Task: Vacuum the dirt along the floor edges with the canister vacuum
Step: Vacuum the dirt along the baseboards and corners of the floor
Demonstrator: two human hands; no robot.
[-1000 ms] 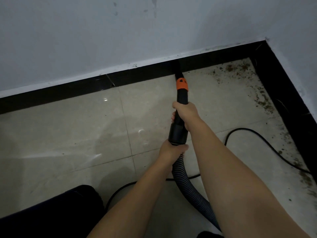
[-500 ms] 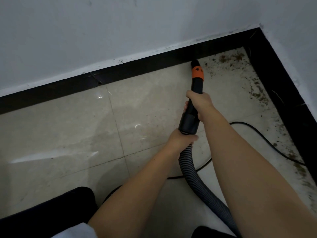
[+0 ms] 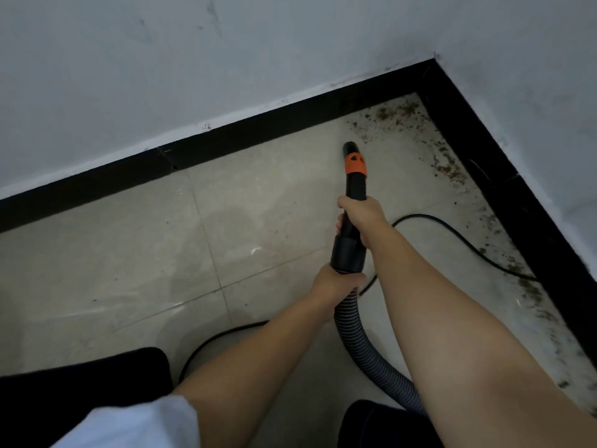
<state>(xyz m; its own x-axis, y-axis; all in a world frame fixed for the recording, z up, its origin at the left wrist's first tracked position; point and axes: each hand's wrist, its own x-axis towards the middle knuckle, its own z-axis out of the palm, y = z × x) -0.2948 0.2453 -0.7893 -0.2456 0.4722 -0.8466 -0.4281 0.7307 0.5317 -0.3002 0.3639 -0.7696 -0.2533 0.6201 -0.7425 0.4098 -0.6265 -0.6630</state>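
item: nozzle [image 3: 354, 176], black tube with an orange band near its tip. you point it toward the room corner; its tip sits close to the floor [image 3: 113, 253], just short of the dirt [image 3: 397, 114]. whether the tip touches the tile cannot be told.

item: your right hand [image 3: 363, 215], fingers wrapped round the nozzle, just below the orange band.

item: your left hand [image 3: 336, 286], curled round the top of the hose [image 3: 365, 344], right under the black cuff where hose meets nozzle.

item: hose, grey and ribbed, runs from your left hand down between your forearms to the bottom edge of the view.

item: dirt, brown crumbs, thick in the corner and strung along the right-hand skirting [image 3: 504, 195].

item: skirting, black, lines both walls [image 3: 226, 59] and meets at the corner.

item: cord [image 3: 452, 231], black, loops over the tile behind your right arm and reaches the right skirting; another stretch curves under your left arm.

item: floor, pale glossy tiles.

item: white sleeve [image 3: 135, 421], lower left.
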